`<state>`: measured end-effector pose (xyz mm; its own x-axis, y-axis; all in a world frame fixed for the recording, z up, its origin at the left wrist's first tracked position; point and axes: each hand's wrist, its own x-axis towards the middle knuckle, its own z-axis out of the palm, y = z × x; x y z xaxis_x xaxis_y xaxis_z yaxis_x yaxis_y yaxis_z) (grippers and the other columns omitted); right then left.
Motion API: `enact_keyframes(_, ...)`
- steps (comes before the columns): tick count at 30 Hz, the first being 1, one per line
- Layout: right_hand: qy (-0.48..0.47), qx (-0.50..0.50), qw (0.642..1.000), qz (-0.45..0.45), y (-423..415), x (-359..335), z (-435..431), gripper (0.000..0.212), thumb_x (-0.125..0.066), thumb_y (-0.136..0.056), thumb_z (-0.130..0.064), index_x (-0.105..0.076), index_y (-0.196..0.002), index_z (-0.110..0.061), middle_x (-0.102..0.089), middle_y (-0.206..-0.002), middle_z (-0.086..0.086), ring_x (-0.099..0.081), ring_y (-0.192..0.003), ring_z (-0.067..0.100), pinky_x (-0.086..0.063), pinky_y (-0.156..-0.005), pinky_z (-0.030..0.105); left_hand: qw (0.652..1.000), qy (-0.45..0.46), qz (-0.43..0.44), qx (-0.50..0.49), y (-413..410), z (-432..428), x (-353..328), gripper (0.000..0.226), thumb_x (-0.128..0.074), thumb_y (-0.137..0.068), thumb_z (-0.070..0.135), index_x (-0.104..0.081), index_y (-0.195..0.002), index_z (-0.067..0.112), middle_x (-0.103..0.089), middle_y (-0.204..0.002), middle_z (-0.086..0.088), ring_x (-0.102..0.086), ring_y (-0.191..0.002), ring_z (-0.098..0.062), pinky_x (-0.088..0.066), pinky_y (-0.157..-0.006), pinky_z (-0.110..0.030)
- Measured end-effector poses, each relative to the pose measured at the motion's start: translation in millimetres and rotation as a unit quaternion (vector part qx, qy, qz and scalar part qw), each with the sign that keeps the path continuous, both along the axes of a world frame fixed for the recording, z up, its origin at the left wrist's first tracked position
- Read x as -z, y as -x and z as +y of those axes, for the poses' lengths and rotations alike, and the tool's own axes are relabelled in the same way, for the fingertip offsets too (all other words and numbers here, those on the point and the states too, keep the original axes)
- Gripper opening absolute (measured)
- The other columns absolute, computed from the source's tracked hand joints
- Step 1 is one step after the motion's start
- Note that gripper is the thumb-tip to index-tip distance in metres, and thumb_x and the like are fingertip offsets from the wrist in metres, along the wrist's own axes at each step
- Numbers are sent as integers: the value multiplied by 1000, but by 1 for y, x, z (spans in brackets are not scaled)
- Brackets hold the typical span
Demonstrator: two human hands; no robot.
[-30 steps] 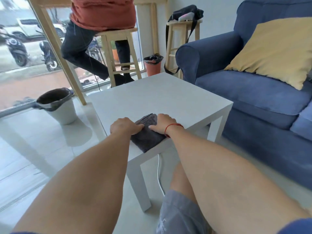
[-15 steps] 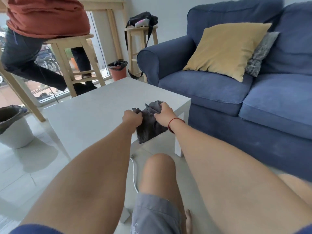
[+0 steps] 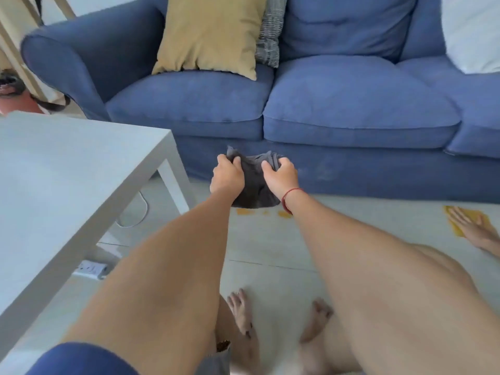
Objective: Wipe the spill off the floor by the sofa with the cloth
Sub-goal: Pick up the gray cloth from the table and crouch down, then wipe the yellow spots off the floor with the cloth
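Cloth: dark grey crumpled fabric cloth (image 3: 255, 182), hung between your hands above orange spill (image 3: 284, 214).
Left hand (image 3: 228, 174): you gripped its left edge.
Right hand (image 3: 280, 175): you gripped its right edge.

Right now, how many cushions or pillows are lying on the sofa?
3. A yellow cushion leans on the sofa's left seat, a grey patterned cushion stands partly hidden behind it, and a white cushion sits at the right edge, cut off. More may lie outside the view.

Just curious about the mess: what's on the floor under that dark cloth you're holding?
Below the cloth, held up by the left hand and right hand, orange-yellow spill patches show on the pale floor by the sofa. Whatever lies directly behind the cloth is hidden.
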<state>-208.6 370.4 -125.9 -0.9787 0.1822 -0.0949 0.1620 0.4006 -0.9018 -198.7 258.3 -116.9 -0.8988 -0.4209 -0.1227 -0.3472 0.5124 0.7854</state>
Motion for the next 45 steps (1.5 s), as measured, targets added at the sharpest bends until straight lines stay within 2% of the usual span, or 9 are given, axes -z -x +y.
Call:
enact_keyframes(12,-69,40,983,-163,58,181,42,27,-51,-94,-26,-52,-110,-4,-62,-108,15,-61,-105,38,-49,-88,41,981,-10,-183,70,68,43,190,37,-35,-102,29,-39,-125,-1,-53,-128,-22,-53,-117,-40,-42,-97,-46)
enact_keyframes(19,-102,45,964,-241,84,269,48,29,-49,-97,-24,-49,-119,-4,-60,-123,17,-59,-112,37,-48,-95,43,965,9,-245,92,96,47,278,36,-34,-102,29,-42,-125,4,-55,-125,-20,-55,-114,-38,-46,-95,-45)
enact_keyframes(22,-212,23,936,-281,83,298,45,50,-49,-95,-30,-37,-138,-7,-43,-145,14,-43,-133,33,-28,-113,49,964,50,-254,66,92,40,304,43,-37,-100,36,-41,-130,6,-52,-130,-17,-50,-121,-35,-42,-96,-44)
enact_keyframes(25,-321,-41,919,-226,78,322,39,69,-46,-95,-35,-16,-151,-9,-9,-161,13,-10,-149,30,-5,-118,52,960,123,-249,38,93,22,326,52,-38,-99,39,-35,-140,8,-43,-140,-16,-40,-130,-34,-38,-101,-47)
enact_keyframes(27,-367,-104,912,-153,76,335,35,70,-44,-95,-39,-15,-153,-13,-5,-162,14,-5,-150,30,-2,-119,52,957,162,-238,41,98,7,337,57,-40,-98,38,-29,-145,9,-34,-147,-16,-33,-135,-33,-35,-105,-47)
enact_keyframes(30,-386,-160,906,-73,71,354,27,70,-44,-93,-46,-21,-152,-18,-9,-162,13,-9,-150,31,-4,-119,53,949,204,-235,57,103,-15,357,69,-42,-96,43,-16,-152,13,-8,-160,-17,-10,-148,-32,-21,-117,-47)
enact_keyframes(34,-396,-198,894,-69,63,380,24,71,-30,-89,-56,-21,-152,-23,-12,-162,10,-12,-150,30,-5,-119,51,934,229,-269,61,114,-42,378,87,-38,-91,60,3,-155,18,15,-161,-13,14,-149,-28,4,-121,-46)
enact_keyframes(40,-444,-181,877,-27,72,404,45,63,-31,-93,-56,-32,-149,-27,-26,-159,6,-25,-147,26,-7,-117,45,926,224,-278,120,112,-61,399,87,-25,-89,70,13,-153,25,23,-160,-3,21,-148,-25,10,-119,-49)
enact_keyframes(45,-439,-109,890,-55,117,404,17,56,-26,-96,-48,-33,-148,-28,-26,-159,8,-23,-147,32,-9,-117,55,917,204,-310,149,119,-66,396,81,-25,-94,62,18,-152,25,31,-158,-3,27,-146,-26,14,-118,-50)
